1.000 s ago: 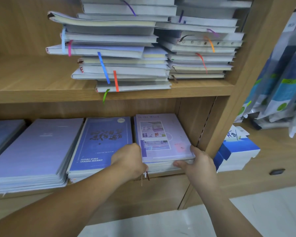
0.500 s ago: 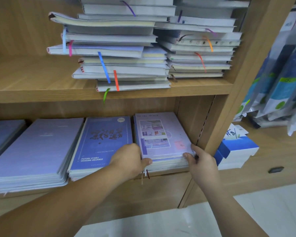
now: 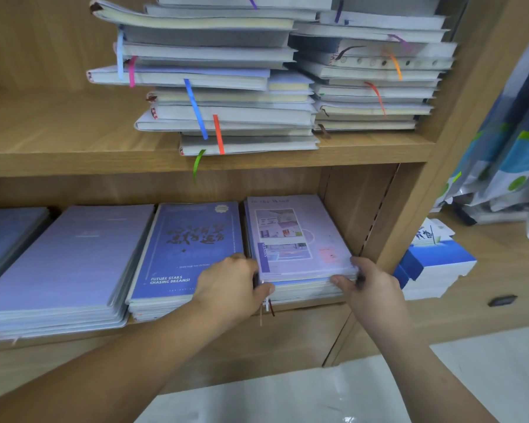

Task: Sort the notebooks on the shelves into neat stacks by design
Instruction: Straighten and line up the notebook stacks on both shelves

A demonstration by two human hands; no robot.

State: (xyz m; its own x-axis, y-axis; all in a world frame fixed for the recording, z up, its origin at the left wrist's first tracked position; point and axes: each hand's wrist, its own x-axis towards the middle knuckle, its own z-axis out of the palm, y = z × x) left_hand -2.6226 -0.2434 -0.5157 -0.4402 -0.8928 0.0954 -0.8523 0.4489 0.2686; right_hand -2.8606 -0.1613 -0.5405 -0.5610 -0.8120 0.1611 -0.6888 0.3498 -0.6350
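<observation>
**Two hands hold a lilac notebook stack**

The lilac notebook stack [image 3: 297, 236] lies flat, just left of the wooden upright [image 3: 409, 209]. The right hand [image 3: 370, 285] clasps its front corner nearest the upright, thumb along the page edges. The left hand [image 3: 229, 282] curls round the corner farther from the upright. Further left of the upright lies a blue notebook stack [image 3: 190, 248].

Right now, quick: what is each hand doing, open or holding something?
Left hand: grips the front left corner of the lilac notebook stack.
Right hand: grips that stack's front right corner.
</observation>
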